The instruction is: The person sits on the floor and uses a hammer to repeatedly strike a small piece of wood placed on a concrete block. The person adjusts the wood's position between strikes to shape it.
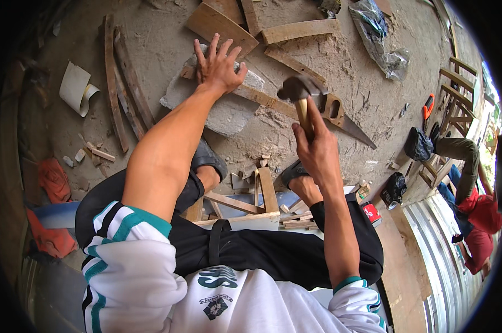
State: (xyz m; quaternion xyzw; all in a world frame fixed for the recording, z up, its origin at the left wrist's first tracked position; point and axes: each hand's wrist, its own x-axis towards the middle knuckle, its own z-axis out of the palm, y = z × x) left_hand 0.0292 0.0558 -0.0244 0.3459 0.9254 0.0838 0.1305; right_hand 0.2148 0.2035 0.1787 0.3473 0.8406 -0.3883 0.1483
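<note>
My left hand (220,72) lies flat with its fingers spread over a narrow wooden strip (265,100). The strip rests across a rough grey concrete block (229,117) on the ground, its near-left part partly hidden by my hand and wrist. In my right hand (317,147) is a hammer (302,89), gripped by its pale wooden handle. Its dark metal head is raised, right of the block, and overlaps the strip's right end in view. Just beyond, a handsaw (348,125) with a wooden grip lies on the dirt.
Boards (220,25) lie ahead, and long wooden slats (113,83) at left. A clear plastic bag (378,41) is at far right. An open box of wood scraps (245,222) stands between my legs. Another person in red (478,222) is at right, near corrugated metal sheets (440,244).
</note>
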